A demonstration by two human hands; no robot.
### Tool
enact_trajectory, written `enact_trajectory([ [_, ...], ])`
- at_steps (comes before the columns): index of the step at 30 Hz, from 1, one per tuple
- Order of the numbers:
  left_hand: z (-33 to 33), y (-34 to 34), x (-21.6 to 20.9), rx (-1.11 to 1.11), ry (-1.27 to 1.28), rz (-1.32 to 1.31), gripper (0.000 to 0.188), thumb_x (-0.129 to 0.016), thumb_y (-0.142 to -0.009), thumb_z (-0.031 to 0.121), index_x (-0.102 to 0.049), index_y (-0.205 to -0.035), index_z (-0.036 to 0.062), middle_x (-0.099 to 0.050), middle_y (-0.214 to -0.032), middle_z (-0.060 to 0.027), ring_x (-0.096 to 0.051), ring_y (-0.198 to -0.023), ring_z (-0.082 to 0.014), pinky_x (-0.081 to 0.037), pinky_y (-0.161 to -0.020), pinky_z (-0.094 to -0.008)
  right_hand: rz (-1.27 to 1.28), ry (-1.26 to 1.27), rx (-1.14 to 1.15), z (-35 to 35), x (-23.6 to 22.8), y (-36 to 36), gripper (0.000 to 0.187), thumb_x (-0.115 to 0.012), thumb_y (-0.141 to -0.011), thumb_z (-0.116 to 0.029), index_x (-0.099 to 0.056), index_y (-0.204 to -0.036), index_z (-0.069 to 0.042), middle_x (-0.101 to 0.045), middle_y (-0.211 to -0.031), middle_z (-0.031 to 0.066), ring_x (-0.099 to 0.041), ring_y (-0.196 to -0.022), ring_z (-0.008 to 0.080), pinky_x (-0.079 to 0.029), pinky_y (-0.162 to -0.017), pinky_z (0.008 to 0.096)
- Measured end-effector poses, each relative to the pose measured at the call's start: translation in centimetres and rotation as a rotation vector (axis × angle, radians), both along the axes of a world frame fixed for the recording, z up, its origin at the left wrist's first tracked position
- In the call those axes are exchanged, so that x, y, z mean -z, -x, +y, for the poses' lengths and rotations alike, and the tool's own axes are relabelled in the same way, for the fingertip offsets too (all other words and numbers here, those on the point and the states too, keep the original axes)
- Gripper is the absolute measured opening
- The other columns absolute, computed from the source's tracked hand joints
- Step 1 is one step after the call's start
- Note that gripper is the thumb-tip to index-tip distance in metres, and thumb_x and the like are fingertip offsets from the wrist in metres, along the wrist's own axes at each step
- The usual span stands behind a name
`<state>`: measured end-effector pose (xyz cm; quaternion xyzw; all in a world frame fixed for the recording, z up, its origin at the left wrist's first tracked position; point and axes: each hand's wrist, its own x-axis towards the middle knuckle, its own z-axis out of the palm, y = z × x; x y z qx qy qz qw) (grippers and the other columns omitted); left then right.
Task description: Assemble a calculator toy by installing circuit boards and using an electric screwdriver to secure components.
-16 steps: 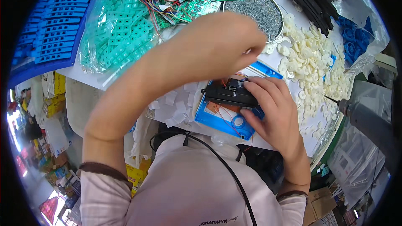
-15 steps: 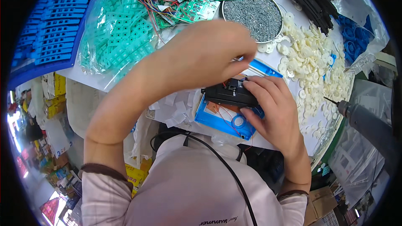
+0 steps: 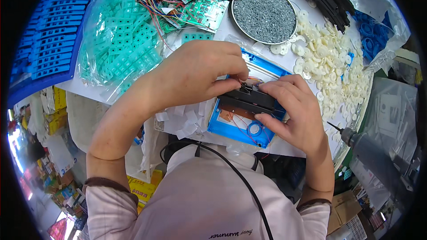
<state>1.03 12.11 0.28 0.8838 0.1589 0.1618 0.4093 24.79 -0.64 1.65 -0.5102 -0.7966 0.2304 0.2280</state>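
Observation:
A long black plastic mechanism (image 3: 251,100) lies across a blue plastic housing (image 3: 231,132) in front of me. My right hand (image 3: 297,113) grips its right end, thumb on the near side and fingers on the far side. At its left end my left hand (image 3: 202,73) is closed in a pinch near a small black piece on top; whatever is between those fingertips is hidden. Thin red wires (image 3: 239,123) and a brown board (image 3: 236,111) show inside the housing, beside a round blue ring (image 3: 254,128).
A round dish of screws (image 3: 264,15) stands behind the housing, with green circuit boards (image 3: 207,11) and bagged green keypads (image 3: 120,49) further left. Cream discs (image 3: 329,58) spread at the right, near an electric screwdriver (image 3: 367,144). Blue parts (image 3: 62,26) are stacked far left.
My left hand has come down from above the mechanism to its left end, fingers pinched there. The right hand keeps its hold. The screwdriver at the right appears lower in view.

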Motion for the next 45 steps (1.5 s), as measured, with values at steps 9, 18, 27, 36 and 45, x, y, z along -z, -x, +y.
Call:
enact_trajectory([
  [9,0.2,0.0,0.5,0.042,0.031,-0.052,0.016,-0.075,-0.08,0.001,-0.07,-0.095,0.0042,-0.065,-0.088,-0.0093,-0.066,-0.08,-0.0308,-0.052,-0.067,-0.0385,0.032,0.015,-0.01,0.6,0.0,0.0,0.052,-0.086,-0.065,-0.017,-0.068,-0.111,-0.001,-0.069,-0.105,0.0133,-0.061,-0.094,0.0346,-0.053,-0.084,0.0425],
  [18,0.1,-0.6,-0.5,0.101,-0.2,0.026,0.011,-0.072,-0.083,0.008,-0.063,-0.086,0.0037,-0.058,-0.082,-0.0085,-0.064,-0.076,-0.0297,-0.052,-0.065,-0.0403,0.018,0.032,-0.03,1.0,-0.2,0.0,0.052,-0.086,-0.064,-0.017,-0.068,-0.111,-0.001,-0.069,-0.106,0.0136,-0.061,-0.095,0.0352,-0.053,-0.084,0.0427],
  [27,-0.1,-1.3,-2.4,0.19,-0.363,0.2,0.01,-0.066,-0.08,0.015,-0.059,-0.081,0.0082,-0.056,-0.081,-0.0047,-0.063,-0.078,-0.0231,-0.052,-0.065,-0.0371,-0.06,0.027,-0.037,1.0,-0.4,0.3,0.053,-0.085,-0.065,-0.021,-0.068,-0.112,-0.003,-0.068,-0.107,0.012,-0.061,-0.097,0.0348,-0.053,-0.084,0.0426],
  [36,-0.6,-1.1,-2.9,0.227,-0.432,0.318,0.007,-0.065,-0.08,0.016,-0.062,-0.084,0.0104,-0.057,-0.084,-0.0018,-0.063,-0.082,-0.0195,-0.052,-0.065,-0.0329,-0.002,0.07,-0.055,1.3,-0.7,0.6,0.051,-0.084,-0.068,-0.02,-0.066,-0.114,-0.003,-0.064,-0.108,0.0121,-0.059,-0.097,0.0347,-0.052,-0.084,0.0436],
  [45,-1.3,-0.9,-1.8,0.177,-0.352,0.234,0.01,-0.064,-0.084,0.013,-0.064,-0.092,0.0063,-0.06,-0.088,-0.0047,-0.066,-0.083,-0.022,-0.054,-0.067,-0.0356,-0.055,0.129,-0.184,1.5,-0.9,1.0,0.048,-0.08,-0.07,-0.016,-0.066,-0.116,-0.009,-0.059,-0.109,0.0093,-0.058,-0.096,0.0315,-0.054,-0.079,0.0412],
])
